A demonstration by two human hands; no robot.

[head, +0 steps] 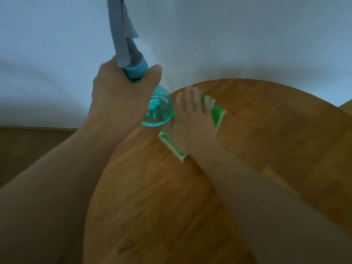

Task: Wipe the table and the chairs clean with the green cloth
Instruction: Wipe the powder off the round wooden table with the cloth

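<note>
A round wooden table [266,149] fills the lower right of the head view. The green cloth [217,115], folded with pale edges, lies flat near the table's far left rim. My right hand [192,122] presses down on it with straight, spread fingers that reach toward the rim. My left hand [118,100] grips the neck of a teal see-through spray bottle [158,109] with a grey trigger head, held in the air just left of the cloth and above the table's edge.
A white wall [228,35] rises right behind the table. Wooden floor [28,149] shows at the left, below the wall. A sliver of another wooden surface [346,105] peeks in at the right edge.
</note>
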